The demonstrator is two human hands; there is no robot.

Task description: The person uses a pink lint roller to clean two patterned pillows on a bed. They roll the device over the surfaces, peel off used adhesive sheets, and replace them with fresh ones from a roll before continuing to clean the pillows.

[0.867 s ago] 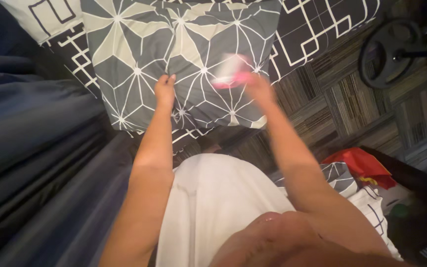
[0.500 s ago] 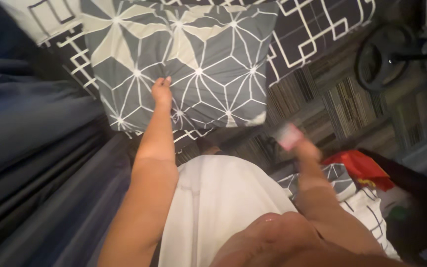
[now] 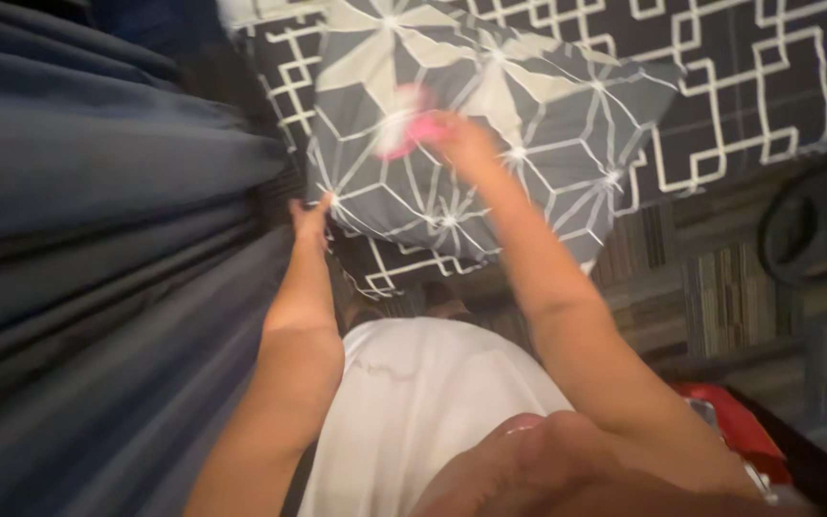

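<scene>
A grey pillow (image 3: 528,144) with a white star pattern lies tilted in front of me. My left hand (image 3: 310,216) pinches its lower left corner. My right hand (image 3: 457,134) rests on the pillow's upper middle and is shut on a small pink and white object (image 3: 402,120), blurred by motion, so I cannot tell what kind of thing it is. The hand presses this object against the fabric.
Dark blue curtain folds (image 3: 88,239) fill the left side. A dark bedspread with white square lines (image 3: 748,67) lies behind the pillow. Striped flooring (image 3: 720,297) and a black round base (image 3: 815,235) are at right; a red item (image 3: 734,421) sits lower right.
My right hand, which had dropped down and right away from the pillow, has come back up onto it with the pink object. The view has shifted so the pillow sits further right.
</scene>
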